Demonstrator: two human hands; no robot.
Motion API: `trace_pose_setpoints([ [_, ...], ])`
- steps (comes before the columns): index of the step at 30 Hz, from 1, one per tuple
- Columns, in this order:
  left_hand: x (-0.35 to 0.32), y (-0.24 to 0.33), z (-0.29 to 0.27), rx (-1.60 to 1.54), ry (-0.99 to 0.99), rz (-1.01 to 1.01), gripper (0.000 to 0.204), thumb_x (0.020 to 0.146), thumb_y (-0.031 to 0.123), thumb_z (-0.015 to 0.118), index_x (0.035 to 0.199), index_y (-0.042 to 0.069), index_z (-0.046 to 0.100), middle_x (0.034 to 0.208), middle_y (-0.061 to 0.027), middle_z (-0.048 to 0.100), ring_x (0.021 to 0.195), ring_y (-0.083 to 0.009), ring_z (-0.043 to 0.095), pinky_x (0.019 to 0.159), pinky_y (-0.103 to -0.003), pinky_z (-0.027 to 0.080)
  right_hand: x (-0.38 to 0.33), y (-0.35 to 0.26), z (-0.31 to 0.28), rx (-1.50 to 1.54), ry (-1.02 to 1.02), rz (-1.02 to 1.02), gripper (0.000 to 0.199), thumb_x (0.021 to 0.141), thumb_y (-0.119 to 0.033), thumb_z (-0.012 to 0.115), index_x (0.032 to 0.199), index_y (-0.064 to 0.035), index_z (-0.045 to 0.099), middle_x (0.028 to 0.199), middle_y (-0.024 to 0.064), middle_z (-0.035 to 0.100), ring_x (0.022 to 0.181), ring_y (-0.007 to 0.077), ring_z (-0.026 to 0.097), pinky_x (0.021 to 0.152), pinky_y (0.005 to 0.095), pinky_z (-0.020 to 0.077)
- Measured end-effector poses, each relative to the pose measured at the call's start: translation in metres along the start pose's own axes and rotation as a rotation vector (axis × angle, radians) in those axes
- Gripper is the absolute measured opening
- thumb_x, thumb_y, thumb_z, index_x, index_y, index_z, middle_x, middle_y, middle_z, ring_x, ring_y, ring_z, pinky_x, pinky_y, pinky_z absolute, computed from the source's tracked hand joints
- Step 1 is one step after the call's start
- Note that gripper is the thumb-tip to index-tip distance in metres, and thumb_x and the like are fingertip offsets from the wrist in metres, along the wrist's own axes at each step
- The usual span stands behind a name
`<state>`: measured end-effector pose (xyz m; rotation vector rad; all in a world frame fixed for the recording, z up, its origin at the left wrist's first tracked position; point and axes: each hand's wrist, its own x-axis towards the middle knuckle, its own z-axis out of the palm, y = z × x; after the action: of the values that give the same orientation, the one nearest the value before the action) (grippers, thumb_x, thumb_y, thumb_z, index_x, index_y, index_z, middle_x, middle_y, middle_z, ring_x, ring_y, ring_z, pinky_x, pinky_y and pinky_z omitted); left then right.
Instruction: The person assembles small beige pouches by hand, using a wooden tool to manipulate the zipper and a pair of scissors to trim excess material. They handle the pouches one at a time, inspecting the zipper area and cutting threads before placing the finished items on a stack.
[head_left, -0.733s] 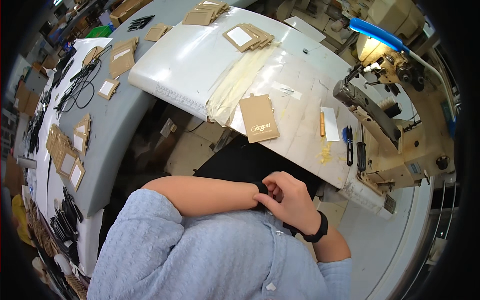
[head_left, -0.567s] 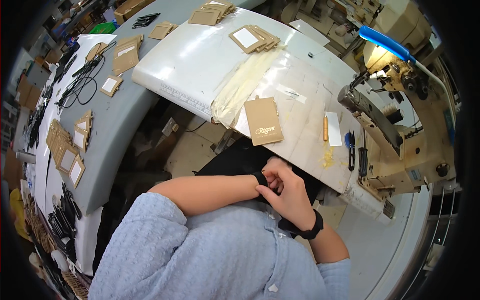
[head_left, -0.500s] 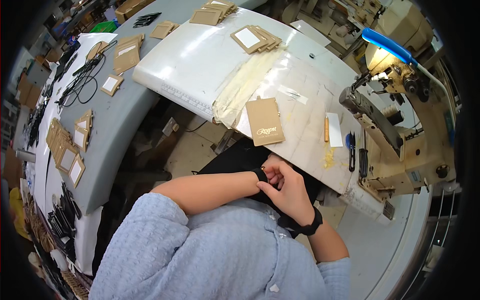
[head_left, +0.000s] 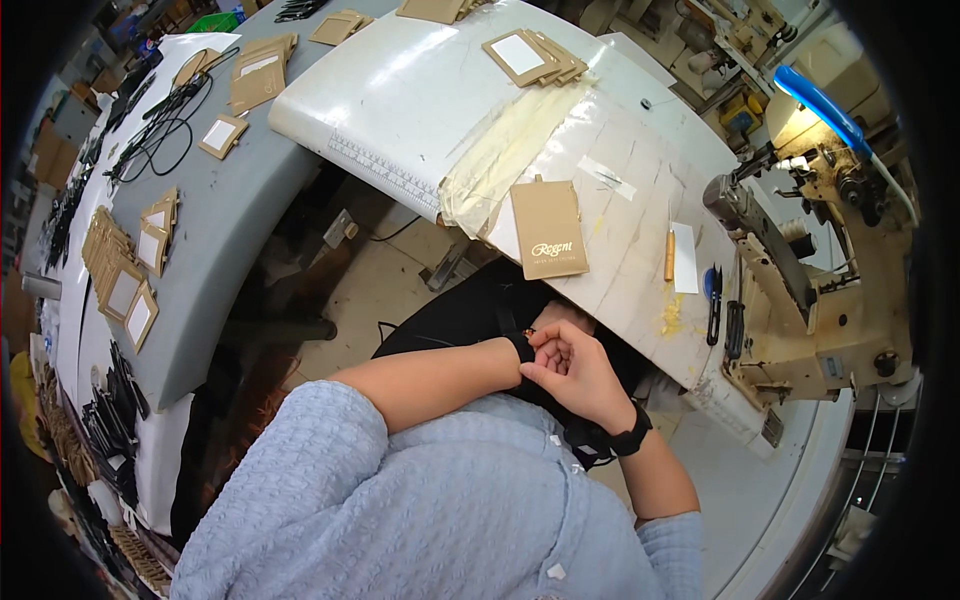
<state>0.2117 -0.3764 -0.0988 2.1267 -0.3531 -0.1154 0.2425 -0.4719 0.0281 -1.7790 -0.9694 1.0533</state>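
My left hand (head_left: pixel 562 312) lies over my dark-clothed lap by the table's front edge, mostly behind my right hand, so its fingers are hidden. A black wristband (head_left: pixel 521 347) with a small orange-gold bit goes round the left wrist. At that band my right hand (head_left: pixel 578 372) is closed, its fingers curled and thumb against the left wrist. What its fingertips grip, if anything, cannot be made out. Another black band (head_left: pixel 631 432) circles the right wrist. Just beyond both hands, a tan rectangular card holder (head_left: pixel 548 220) with pale lettering lies on the white table (head_left: pixel 620 270).
To the right are a wooden-handled awl (head_left: pixel 670 256), a white card (head_left: pixel 685 262), black thread snips (head_left: pixel 713 305) and a sewing machine (head_left: pixel 770 240) under a blue lamp (head_left: pixel 822 108). Tan pieces (head_left: pixel 535 58) lie stacked far off; others (head_left: pixel 120 265) cover the grey side table (head_left: pixel 235 235).
The view has shifted slightly, so the table and its contents sit a little to the right. My right hand stays at the left wrist, its fingers a bit more curled.
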Motion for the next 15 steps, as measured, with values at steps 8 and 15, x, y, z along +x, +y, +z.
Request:
trace_pose_setpoints([
  [8, -0.005, 0.011, 0.002, 0.017, -0.034, 0.007, 0.038, 0.084, 0.019, 0.062, 0.12, 0.006, 0.058, 0.126, -0.0157, 0.058, 0.118, -0.0288, 0.054, 0.1, -0.039, 0.041, 0.029, 0.018, -0.007, -0.475, 0.095, -0.477, 0.017, 0.092, -0.012, 0.058, 0.104, 0.0008, 0.059, 0.087, 0.019, 0.065, 0.074, 0.0336, 0.064, 0.07, 0.0396, 0.0515],
  [15, -0.002, 0.019, -0.001, 0.009, -0.106, 0.03, 0.039, 0.084, 0.019, 0.062, 0.12, 0.006, 0.058, 0.126, -0.0158, 0.058, 0.118, -0.0291, 0.054, 0.1, -0.039, 0.041, 0.056, 0.021, -0.007, -0.308, -0.178, -0.081, 0.035, 0.095, -0.019, 0.054, 0.122, 0.0029, 0.052, 0.085, 0.0201, 0.067, 0.077, 0.0308, 0.067, 0.072, 0.0369, 0.0519],
])
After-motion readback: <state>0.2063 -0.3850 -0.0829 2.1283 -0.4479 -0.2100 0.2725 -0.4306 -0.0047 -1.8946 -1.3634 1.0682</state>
